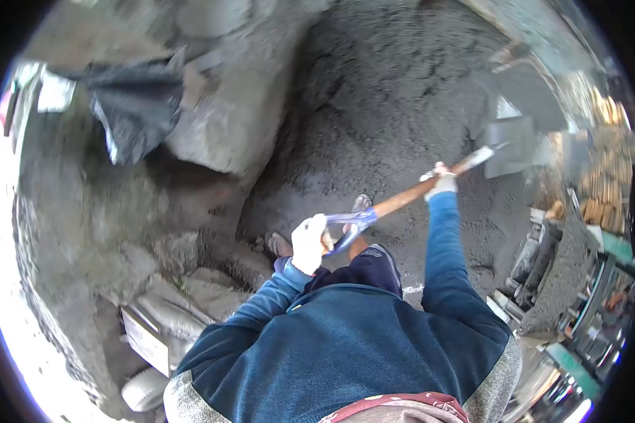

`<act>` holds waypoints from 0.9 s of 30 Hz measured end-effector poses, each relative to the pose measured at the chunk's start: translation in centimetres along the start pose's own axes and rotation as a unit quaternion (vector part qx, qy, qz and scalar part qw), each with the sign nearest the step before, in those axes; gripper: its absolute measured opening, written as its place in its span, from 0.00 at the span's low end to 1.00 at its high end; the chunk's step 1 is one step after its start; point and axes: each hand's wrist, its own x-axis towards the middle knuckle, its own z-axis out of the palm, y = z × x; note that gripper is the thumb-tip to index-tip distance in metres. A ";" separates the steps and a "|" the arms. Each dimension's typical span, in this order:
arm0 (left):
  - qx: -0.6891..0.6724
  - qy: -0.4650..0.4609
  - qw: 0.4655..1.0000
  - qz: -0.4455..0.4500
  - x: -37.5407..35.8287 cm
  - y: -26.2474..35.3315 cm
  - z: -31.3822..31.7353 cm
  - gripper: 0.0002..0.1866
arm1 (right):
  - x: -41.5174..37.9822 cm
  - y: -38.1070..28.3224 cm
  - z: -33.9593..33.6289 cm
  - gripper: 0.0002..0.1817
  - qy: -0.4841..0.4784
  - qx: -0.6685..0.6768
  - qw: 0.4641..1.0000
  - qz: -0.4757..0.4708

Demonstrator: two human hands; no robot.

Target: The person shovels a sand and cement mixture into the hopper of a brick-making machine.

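- We are looking at a shovel (406,199) slanting across the front of the body, its handle end near the lap and its blade (511,146) out to the right.
- Our left hand (309,243), in a pale glove, is closing round the blue handle (360,220); our right hand (441,183), also gloved, is wrapping the wooden shaft close to the blade.
- We are judging it stiff and fairly sturdy, with the weight sitting towards the metal end — more so with a load on.
- We are finding this spread of hands sensible: the low hand is bearing the weight, the handle hand is steering and twisting. Smooth wood may be slipping a little under gloves, so a firm wrap is helping.
- We are seeing the blade blurred, so we cannot tell whether it is touching the ground or carrying anything.
- We are standing on dark grey ground (395,106), lumpy and grainy — perhaps damp — with both feet near the handle.
- To the left, a big boulder (240,106) is hemming us in, with a black plastic sheet (137,106) hanging beside it; to the right, stacked slats (603,176) are lining the edge.
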 end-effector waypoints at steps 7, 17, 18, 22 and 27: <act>-0.235 0.368 0.897 -0.071 -14.0 -4.3 -31.5 0.21 | -9.2 48.4 2.8 0.09 -0.018 -0.302 0.903 0.305; -0.092 0.696 0.704 -0.106 -36.8 -4.8 -42.1 0.19 | -36.0 77.5 -2.7 0.08 -0.090 -0.448 0.711 0.535; -0.075 0.734 0.673 -0.055 -34.3 -4.1 -41.5 0.18 | -35.7 79.2 -2.6 0.08 -0.093 -0.452 0.716 0.523; -0.033 0.604 0.794 -0.060 -29.0 -4.2 -45.9 0.19 | -29.5 83.4 -1.9 0.06 -0.058 -0.254 0.822 0.507; 0.610 0.391 0.689 0.007 -14.7 -2.9 -44.0 0.23 | -13.9 75.0 10.4 0.10 -0.055 -0.290 0.870 0.396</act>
